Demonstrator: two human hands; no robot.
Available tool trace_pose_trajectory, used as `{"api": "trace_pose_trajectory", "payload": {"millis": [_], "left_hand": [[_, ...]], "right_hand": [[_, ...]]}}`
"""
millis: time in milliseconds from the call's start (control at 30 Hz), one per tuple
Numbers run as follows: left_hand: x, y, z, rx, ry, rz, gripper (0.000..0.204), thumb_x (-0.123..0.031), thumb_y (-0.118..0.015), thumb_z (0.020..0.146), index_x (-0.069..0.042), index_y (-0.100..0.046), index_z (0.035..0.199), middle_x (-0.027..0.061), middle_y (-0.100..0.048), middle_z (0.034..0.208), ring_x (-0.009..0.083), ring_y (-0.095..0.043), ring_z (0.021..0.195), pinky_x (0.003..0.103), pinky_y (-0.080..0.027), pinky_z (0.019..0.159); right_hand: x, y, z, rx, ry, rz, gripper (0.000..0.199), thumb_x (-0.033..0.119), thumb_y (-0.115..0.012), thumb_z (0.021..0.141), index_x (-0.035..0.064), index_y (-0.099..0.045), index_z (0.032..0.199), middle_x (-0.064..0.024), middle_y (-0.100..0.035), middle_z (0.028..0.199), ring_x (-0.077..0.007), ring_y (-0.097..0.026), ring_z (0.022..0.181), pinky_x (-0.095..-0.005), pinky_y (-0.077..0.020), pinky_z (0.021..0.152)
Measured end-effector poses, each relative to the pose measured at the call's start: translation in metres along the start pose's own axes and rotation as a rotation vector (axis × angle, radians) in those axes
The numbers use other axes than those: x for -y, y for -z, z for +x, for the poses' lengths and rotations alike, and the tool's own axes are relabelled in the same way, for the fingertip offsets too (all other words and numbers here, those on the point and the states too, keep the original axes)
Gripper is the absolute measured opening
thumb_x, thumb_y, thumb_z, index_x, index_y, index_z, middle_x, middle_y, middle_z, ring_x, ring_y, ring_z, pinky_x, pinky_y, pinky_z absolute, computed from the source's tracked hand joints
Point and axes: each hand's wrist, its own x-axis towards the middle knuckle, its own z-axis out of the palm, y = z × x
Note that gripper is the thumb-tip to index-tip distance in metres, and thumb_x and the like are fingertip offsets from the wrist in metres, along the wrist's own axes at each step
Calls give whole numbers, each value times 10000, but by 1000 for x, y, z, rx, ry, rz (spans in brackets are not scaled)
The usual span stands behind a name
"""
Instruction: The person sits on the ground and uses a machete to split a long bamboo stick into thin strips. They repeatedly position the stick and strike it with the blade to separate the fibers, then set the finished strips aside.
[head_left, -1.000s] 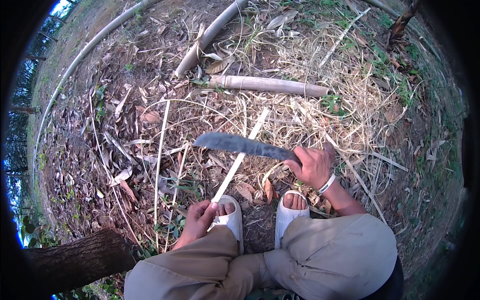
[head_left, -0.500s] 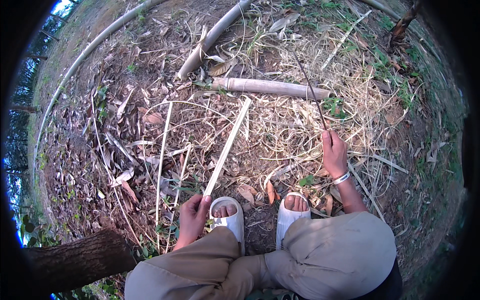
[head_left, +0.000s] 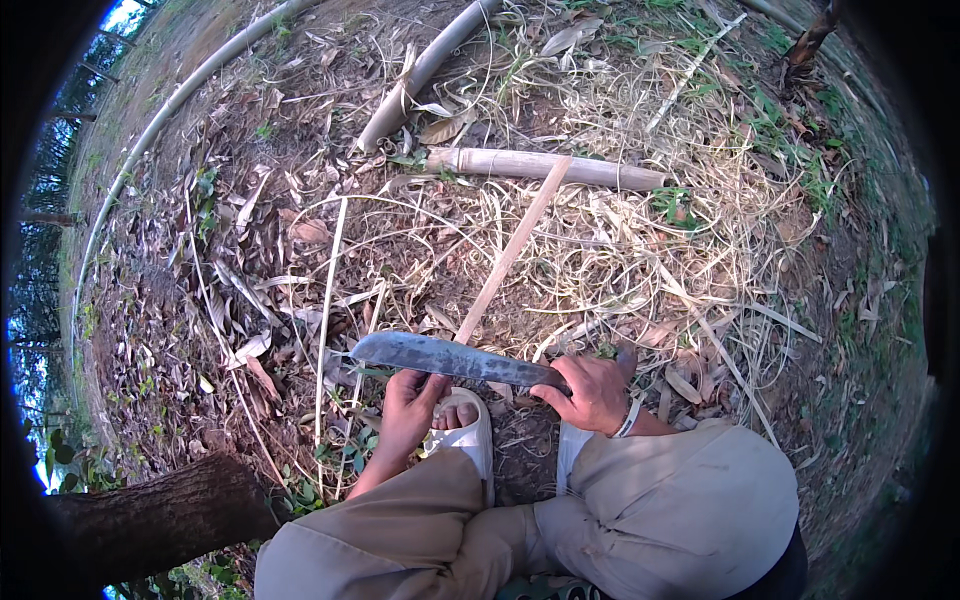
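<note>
Head view: left hand (head_left: pixel 408 412), lower centre-left, pinched together. Knife (head_left: pixel 450 360) lies just above it in frame; contact, cannot tell. Pale strip (head_left: pixel 514 250), seemingly in that pinch, rises toward upper centre. Right hand (head_left: pixel 595 390), lower centre-right, clamped round the knife. Best, I judge: strip steady, left hand clear of the edge. Counted: two thick poles (head_left: pixel 432 72), one knife, two white sandals (head_left: pixel 457 437), one held strip.

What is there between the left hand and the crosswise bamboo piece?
In the head view, a pale strip stretches from the left hand to the bamboo piece, over littered ground; the knife crosses it.
</note>
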Motion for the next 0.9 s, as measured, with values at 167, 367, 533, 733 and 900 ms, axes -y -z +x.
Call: {"api": "trace_pose_trajectory", "payload": {"millis": [167, 367, 533, 733, 900], "left_hand": [[-11, -3, -3, 25, 91, 44, 167, -131, -571, 994, 13, -655, 991, 0, -588, 708, 31, -499, 622, 196, -395, 549], [-7, -6, 0, 1, 94, -236, 141, -68, -526, 988, 3, -644, 1016, -12, -574, 709, 34, -492, 624, 192, -391, 539], [-28, -1, 7, 186, 91, -278, 143, -74, -535, 981, 9, -650, 998, -18, -552, 672, 25, -435, 543, 196, -331, 466], [-41, 1, -10, 250, 212, -252, 239, -173, -557, 995, 38, -655, 943, -10, -504, 598, 46, -348, 481, 213, -251, 452], [-44, 7, -1, 188, 176, -226, 249, -178, -545, 1011, 42, -658, 976, -37, -476, 592, 33, -343, 488, 207, -260, 457]], "right_hand": [[-9, 8, -2, -34, -15, -16, 388, 412, -712, 866, 50, -586, 922, -97, -601, 652, -285, -635, 572, -389, -493, 511], [-3, -4, -9, 83, 66, 21, 409, 430, -702, 871, 45, -565, 849, -106, -558, 656, -299, -603, 577, -404, -455, 519], [-15, 17, 12, -10, 185, -152, 483, 536, -654, 870, 57, -587, 852, -82, -573, 628, -263, -617, 544, -379, -471, 500], [-61, 86, 41, -223, -415, -174, 399, 419, -530, 990, 42, -555, 859, -158, -529, 567, -362, -578, 534, -441, -422, 503], [-16, 73, 36, -38, -15, -149, 396, 421, -598, 945, 42, -554, 838, -120, -552, 596, -339, -603, 551, -435, -453, 530]]}}
